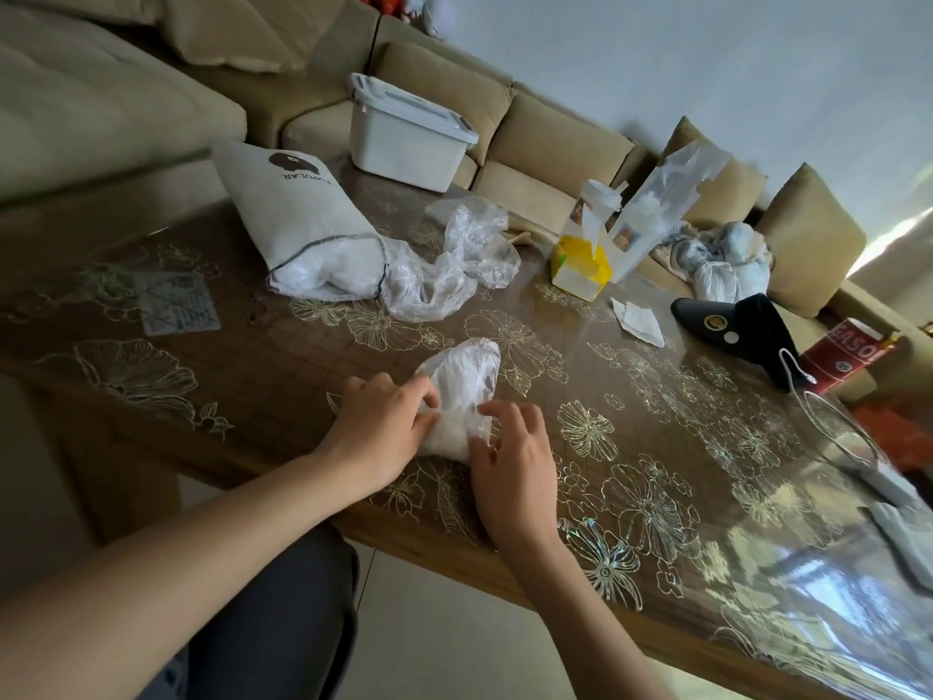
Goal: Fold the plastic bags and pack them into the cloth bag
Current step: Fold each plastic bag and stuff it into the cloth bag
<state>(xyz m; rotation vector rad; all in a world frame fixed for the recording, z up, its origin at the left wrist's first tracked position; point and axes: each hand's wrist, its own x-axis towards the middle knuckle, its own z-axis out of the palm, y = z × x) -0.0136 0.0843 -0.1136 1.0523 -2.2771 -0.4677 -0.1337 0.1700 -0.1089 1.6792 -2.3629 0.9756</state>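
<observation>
A partly folded clear plastic bag (462, 391) lies on the table's near edge. My left hand (381, 426) pinches its left side with curled fingers. My right hand (510, 462) presses its lower right part with spread fingers. Farther back lies the white cloth bag (303, 214) with a dark logo, its drawstring mouth facing me and stuffed with white plastic. A loose crumpled clear plastic bag (454, 265) spills out beside that mouth.
On the flowered brown table (681, 447) stand a yellow tissue box (580, 265) and a tall clear packet (656, 209). A black device (742, 330) with a white cable, a red can (848, 361) and a paper scrap (638, 320) lie right. A white bin (404, 133) sits on the sofa.
</observation>
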